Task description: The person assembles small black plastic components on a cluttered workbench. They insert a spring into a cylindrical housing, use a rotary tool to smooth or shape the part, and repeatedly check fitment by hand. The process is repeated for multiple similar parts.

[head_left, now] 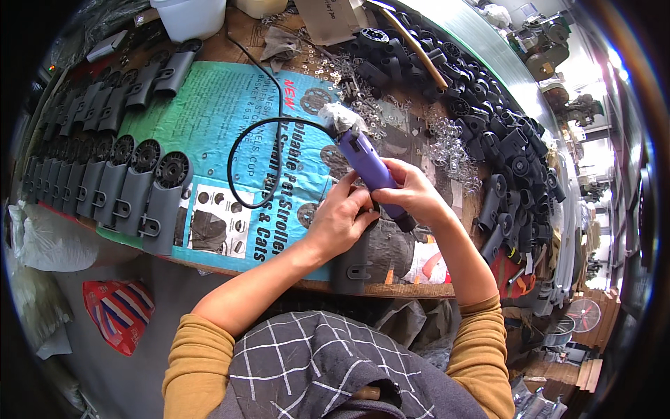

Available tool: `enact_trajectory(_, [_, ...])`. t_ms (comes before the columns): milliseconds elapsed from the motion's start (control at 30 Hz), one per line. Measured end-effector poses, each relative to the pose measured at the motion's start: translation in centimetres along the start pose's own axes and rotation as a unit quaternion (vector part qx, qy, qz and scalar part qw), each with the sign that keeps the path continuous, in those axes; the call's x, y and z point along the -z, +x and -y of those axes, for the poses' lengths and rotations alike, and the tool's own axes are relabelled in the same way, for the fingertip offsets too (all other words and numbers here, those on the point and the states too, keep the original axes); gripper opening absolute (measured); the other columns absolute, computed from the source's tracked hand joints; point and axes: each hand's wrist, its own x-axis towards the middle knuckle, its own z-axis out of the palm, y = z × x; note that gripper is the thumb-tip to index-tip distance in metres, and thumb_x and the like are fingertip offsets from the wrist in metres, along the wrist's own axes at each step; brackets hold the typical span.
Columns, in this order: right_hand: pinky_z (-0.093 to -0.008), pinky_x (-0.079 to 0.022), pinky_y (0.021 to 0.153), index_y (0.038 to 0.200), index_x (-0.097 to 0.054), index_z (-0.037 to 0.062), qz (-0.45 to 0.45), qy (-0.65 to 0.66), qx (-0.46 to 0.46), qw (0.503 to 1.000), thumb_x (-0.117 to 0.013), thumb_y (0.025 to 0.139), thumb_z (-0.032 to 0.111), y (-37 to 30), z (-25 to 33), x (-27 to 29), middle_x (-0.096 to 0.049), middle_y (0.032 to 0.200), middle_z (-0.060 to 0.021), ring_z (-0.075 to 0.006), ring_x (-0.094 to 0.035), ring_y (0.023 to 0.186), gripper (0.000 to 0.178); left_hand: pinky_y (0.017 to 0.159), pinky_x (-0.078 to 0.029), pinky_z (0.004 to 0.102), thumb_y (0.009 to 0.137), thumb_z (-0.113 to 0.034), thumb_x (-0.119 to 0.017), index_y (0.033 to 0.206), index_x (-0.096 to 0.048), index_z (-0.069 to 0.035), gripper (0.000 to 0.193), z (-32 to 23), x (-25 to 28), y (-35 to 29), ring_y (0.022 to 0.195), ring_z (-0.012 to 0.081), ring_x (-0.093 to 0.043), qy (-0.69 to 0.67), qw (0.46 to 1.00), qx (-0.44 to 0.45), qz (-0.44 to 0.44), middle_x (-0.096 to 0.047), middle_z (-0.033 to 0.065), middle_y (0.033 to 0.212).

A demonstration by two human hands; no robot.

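My right hand (417,193) is closed around a purple corded electric screwdriver (368,164). The tool slants down to the right, its black nose pointing toward the bench's near edge. White wrapping (340,120) covers its cord end. Just left of the tool, my left hand (340,218) has its fingers curled on the upper end of a dark grey plastic part (351,267). That part lies at the near edge with its oval loop toward me. Its upper end is hidden by my fingers, and I cannot tell whether they also pinch something small.
Rows of similar grey parts with round wheel-like ends (148,157) line the left side. A heap of black plastic parts (513,160) fills the right. Loose metal hardware (450,146) lies beside it. The black cord (229,164) loops over printed blue cardboard (209,105). A white tub (192,17) stands behind.
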Motion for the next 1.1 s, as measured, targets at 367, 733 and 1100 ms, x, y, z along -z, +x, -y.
enact_trajectory(367, [-0.0362,-0.054,0.078,0.13,-0.025,0.0079,-0.313,0.168,0.281,0.892,-0.069,0.077,-0.002,-3.2,-0.6,-1.4,-0.057,0.101,-0.0118,-0.0196,-0.063,0.085,0.069,0.09,-0.046,0.0372,0.08,-0.009,-0.076,0.083,-0.062,-0.003,0.016,0.3,-0.2,-0.2,0.122,0.0319,-0.047,-0.016,0.999,-0.028,-0.016,-0.051,0.0193,0.121])
enact_trajectory(733, [-0.0421,-0.047,0.07,0.122,-0.039,0.0118,-0.236,0.353,0.362,0.83,-0.056,0.083,0.067,-6.6,4.2,-3.2,-0.057,0.079,-0.0105,-0.0245,-0.057,0.068,0.07,0.088,-0.047,0.0376,0.079,-0.011,-0.077,0.083,-0.061,-0.004,0.018,0.2,-0.2,-0.2,0.118,0.0295,-0.049,-0.029,0.999,0.033,0.02,-0.049,0.0187,0.124])
enact_trajectory(1100, [-0.0421,-0.05,0.072,0.121,-0.035,0.0108,-0.219,0.317,0.364,0.848,-0.064,0.079,0.054,-5.9,3.7,-3.7,-0.055,0.089,-0.0136,-0.0265,-0.06,0.073,0.067,0.085,-0.046,0.0367,0.078,-0.006,-0.076,0.085,-0.062,-0.004,0.016,0.3,-0.1,-0.3,0.106,0.0273,-0.052,-0.029,0.998,-0.046,-0.012,-0.054,0.0143,0.113])
